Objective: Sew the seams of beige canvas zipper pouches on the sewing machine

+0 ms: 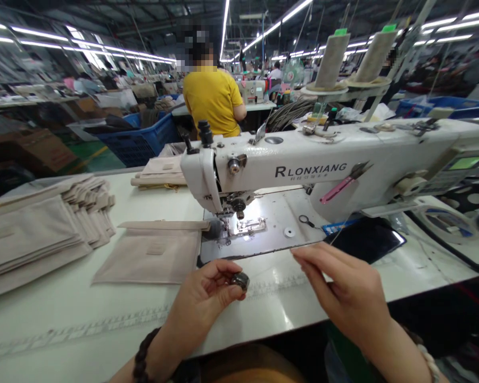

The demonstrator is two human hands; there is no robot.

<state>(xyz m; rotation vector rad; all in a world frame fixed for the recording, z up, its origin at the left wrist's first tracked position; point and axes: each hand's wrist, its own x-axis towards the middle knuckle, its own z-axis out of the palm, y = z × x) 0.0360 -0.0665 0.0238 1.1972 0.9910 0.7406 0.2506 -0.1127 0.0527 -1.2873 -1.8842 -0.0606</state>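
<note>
My left hand [207, 295] pinches a dark metal bobbin case [240, 281] between thumb and fingers, just in front of the sewing machine's bed. To its right, my right hand [339, 287] is closed in a pinch at the fingertips, apart from the left. A thin thread seems to run from there, though it is very faint. Behind both hands stands the white sewing machine [271, 165], with its needle area lit. A beige fabric piece [151, 255] with a small label lies left of the needle, one corner near the presser foot.
Stacked beige pieces [27, 234] lie on the left of the table. On the machine bed are a small white bobbin [289, 232] and a black ring-shaped tool [304, 219]. A dark phone [365, 239] lies at right. Pink-handled snips [343, 183] rest against the machine. A person in yellow [211, 98] works ahead.
</note>
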